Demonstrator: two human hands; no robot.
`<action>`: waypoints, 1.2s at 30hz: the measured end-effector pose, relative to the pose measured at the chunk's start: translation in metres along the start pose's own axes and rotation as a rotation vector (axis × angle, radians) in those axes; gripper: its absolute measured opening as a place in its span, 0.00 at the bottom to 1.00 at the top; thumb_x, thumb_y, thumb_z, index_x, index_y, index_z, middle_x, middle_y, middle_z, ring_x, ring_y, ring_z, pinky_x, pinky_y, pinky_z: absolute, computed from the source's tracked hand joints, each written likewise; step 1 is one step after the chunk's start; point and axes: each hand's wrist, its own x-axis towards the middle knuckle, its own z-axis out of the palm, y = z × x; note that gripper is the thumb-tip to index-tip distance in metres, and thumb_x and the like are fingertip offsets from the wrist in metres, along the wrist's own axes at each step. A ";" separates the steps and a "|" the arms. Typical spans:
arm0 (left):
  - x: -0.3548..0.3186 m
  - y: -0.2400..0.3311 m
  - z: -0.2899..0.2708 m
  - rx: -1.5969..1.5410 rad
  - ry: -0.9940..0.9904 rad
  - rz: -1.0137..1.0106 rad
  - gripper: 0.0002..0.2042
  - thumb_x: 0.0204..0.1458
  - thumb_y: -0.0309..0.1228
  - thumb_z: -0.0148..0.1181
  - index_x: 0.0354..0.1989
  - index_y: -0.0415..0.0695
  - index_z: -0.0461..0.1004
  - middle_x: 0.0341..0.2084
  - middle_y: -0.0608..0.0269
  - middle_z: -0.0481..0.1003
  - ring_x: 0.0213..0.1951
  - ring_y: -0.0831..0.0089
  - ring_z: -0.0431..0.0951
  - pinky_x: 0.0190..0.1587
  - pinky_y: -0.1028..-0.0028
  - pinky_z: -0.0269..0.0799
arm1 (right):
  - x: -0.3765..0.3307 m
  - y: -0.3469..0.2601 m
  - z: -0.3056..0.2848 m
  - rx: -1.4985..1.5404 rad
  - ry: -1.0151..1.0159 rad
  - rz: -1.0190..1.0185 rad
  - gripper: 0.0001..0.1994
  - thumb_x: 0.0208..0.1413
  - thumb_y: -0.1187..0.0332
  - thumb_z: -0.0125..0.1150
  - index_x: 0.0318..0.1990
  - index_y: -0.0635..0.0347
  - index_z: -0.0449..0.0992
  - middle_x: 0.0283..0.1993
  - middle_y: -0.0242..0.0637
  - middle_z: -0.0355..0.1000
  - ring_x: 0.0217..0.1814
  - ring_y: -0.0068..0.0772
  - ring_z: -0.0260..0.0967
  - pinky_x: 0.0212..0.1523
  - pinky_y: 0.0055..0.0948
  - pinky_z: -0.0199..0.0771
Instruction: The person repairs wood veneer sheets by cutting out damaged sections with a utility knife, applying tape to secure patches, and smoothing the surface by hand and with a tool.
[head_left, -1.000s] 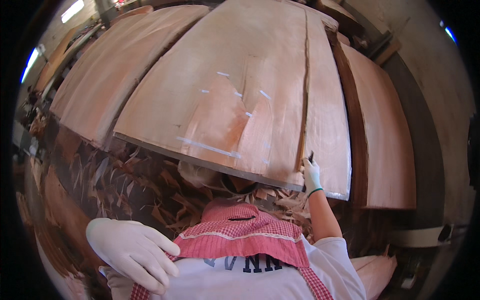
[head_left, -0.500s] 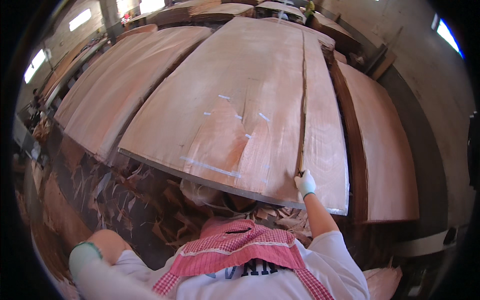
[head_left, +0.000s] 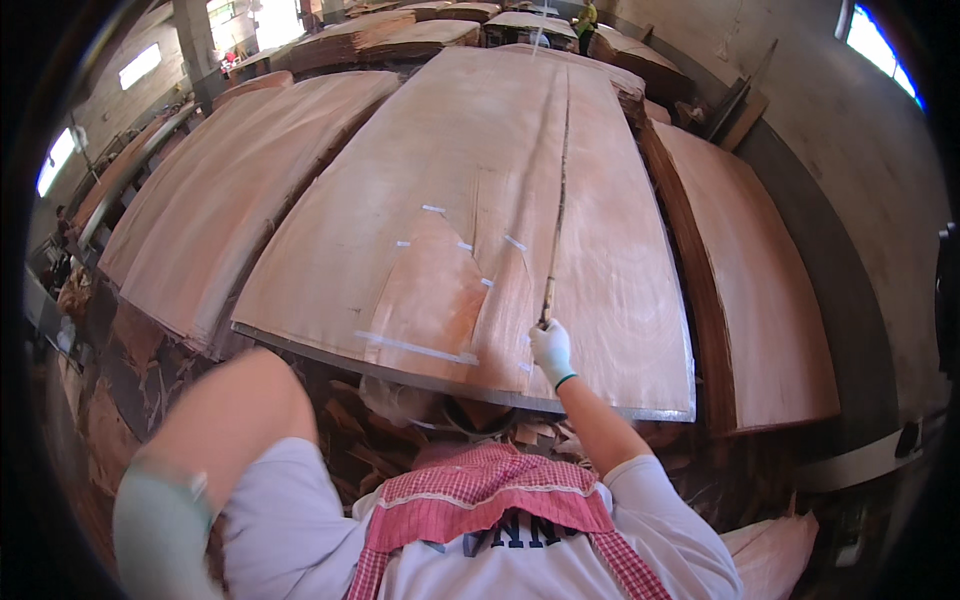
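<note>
the thin strip [head_left: 556,215] running along the split in the top veneer sheet [head_left: 440,200] is lying on the big stack right in front of me, and my right hand [head_left: 551,349] is clamped on its near end, just inside the sheet's front edge. over the last second my view has been lifting, so more of the sheet's length is showing, while that hand is staying on the strip. my left hand [head_left: 160,525], gloved, has been dropping out of the middle and is now sitting low at the left with the forearm raised; i cannot tell whether its fingers are apart or together, since the frame is cutting them off. the strip's far end is too fine to follow. white tape patches [head_left: 415,348] are crossing the seams nearby.
</note>
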 end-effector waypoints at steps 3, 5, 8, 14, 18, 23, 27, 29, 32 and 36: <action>-0.052 -0.049 0.037 0.113 0.476 -0.449 0.19 0.64 0.39 0.45 0.58 0.40 0.66 0.53 0.55 0.71 0.55 0.68 0.69 0.57 0.70 0.63 | -0.020 -0.031 0.027 0.398 -0.082 0.023 0.03 0.50 0.71 0.56 0.28 0.59 0.70 0.19 0.27 0.65 0.18 0.19 0.61 0.19 0.24 0.61; -0.098 -0.104 0.082 0.064 0.743 -0.945 0.20 0.64 0.40 0.46 0.58 0.40 0.66 0.53 0.56 0.71 0.55 0.69 0.69 0.57 0.71 0.63 | -0.033 -0.058 0.034 0.521 -0.142 0.043 0.02 0.51 0.72 0.55 0.28 0.58 0.69 0.19 0.26 0.64 0.18 0.19 0.59 0.18 0.24 0.59; -0.173 -0.174 0.158 -0.195 0.839 -1.539 0.22 0.63 0.44 0.48 0.58 0.42 0.66 0.52 0.56 0.72 0.55 0.69 0.69 0.57 0.70 0.64 | -0.068 -0.094 0.053 0.580 -0.289 0.052 0.04 0.53 0.71 0.52 0.28 0.57 0.70 0.19 0.27 0.64 0.19 0.19 0.59 0.19 0.24 0.58; -0.230 -0.210 0.232 -1.368 1.297 -1.472 0.10 0.59 0.37 0.55 0.35 0.43 0.70 0.23 0.65 0.72 0.22 0.75 0.71 0.24 0.73 0.68 | -0.163 -0.136 0.114 0.445 -0.336 -0.362 0.07 0.59 0.69 0.51 0.33 0.64 0.71 0.24 0.30 0.65 0.27 0.20 0.60 0.24 0.30 0.62; -0.250 -0.191 0.220 -0.898 1.083 -1.741 0.10 0.56 0.36 0.56 0.30 0.43 0.66 0.21 0.67 0.69 0.17 0.77 0.68 0.18 0.76 0.66 | -0.125 -0.180 0.054 0.519 -0.581 -0.140 0.08 0.62 0.68 0.50 0.35 0.61 0.73 0.26 0.28 0.66 0.27 0.20 0.61 0.24 0.26 0.61; -0.317 -0.113 0.240 -0.541 0.920 -1.943 0.12 0.55 0.36 0.56 0.29 0.42 0.64 0.17 0.67 0.66 0.13 0.79 0.65 0.14 0.75 0.62 | -0.057 -0.220 -0.079 0.462 0.392 -0.692 0.20 0.68 0.55 0.40 0.39 0.63 0.73 0.35 0.34 0.69 0.38 0.25 0.66 0.45 0.29 0.66; -0.356 -0.070 0.277 -0.525 1.008 -1.946 0.11 0.56 0.36 0.54 0.30 0.42 0.65 0.15 0.67 0.66 0.13 0.76 0.67 0.15 0.74 0.64 | -0.069 -0.258 -0.085 0.135 0.057 -0.290 0.19 0.66 0.57 0.43 0.33 0.64 0.74 0.27 0.34 0.68 0.23 0.23 0.61 0.28 0.24 0.64; -0.373 -0.057 0.287 -0.355 0.861 -1.986 0.11 0.55 0.36 0.55 0.29 0.41 0.66 0.15 0.63 0.69 0.14 0.74 0.69 0.16 0.72 0.64 | -0.072 -0.284 -0.098 0.259 0.527 -0.542 0.19 0.65 0.58 0.41 0.34 0.63 0.73 0.25 0.36 0.70 0.22 0.24 0.63 0.22 0.19 0.62; -0.385 -0.048 0.296 0.056 0.705 -1.924 0.15 0.54 0.39 0.57 0.27 0.39 0.65 0.17 0.53 0.71 0.20 0.64 0.75 0.24 0.63 0.66 | -0.067 -0.293 -0.097 0.098 0.614 -0.829 0.20 0.68 0.57 0.37 0.34 0.63 0.71 0.33 0.36 0.69 0.31 0.24 0.65 0.27 0.22 0.65; -0.409 -0.047 0.281 -0.203 0.644 -2.039 0.19 0.57 0.47 0.54 0.33 0.41 0.67 0.23 0.47 0.74 0.30 0.49 0.77 0.33 0.57 0.71 | -0.047 -0.261 -0.058 0.065 0.033 -0.489 0.17 0.66 0.60 0.45 0.29 0.62 0.71 0.31 0.34 0.66 0.30 0.25 0.59 0.36 0.25 0.62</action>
